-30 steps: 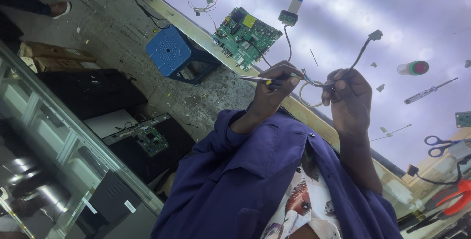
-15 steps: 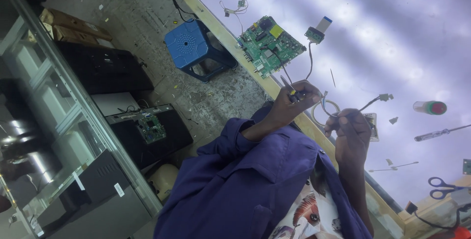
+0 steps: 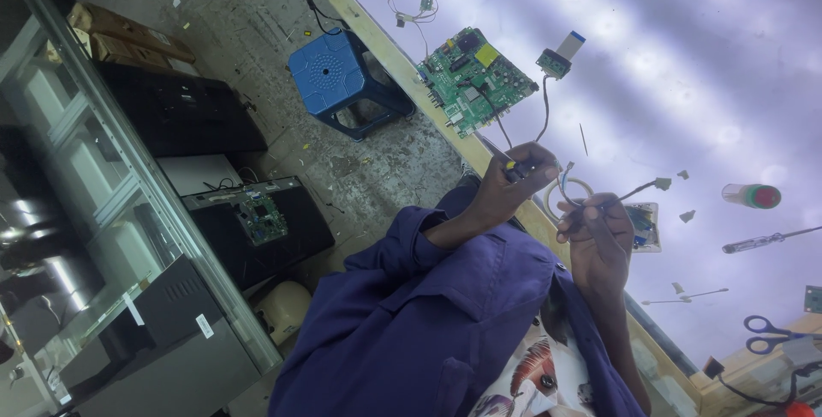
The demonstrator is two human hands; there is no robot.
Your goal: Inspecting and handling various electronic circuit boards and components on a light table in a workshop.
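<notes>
While left hand [image 3: 507, 184] grips screwdriver [image 3: 505, 158], right hand [image 3: 599, 241] pinches looped cable [image 3: 572, 187] between both hands

thin looped cable [image 3: 575, 187], held aloft

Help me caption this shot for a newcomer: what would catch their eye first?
Mid-frame, the left hand grips a thin tool and the right hand pinches a looped cable above the pale glowing worktable. Just above the hands lies a green circuit board, and a blue plastic stool stands on the floor beyond the table's edge.
</notes>
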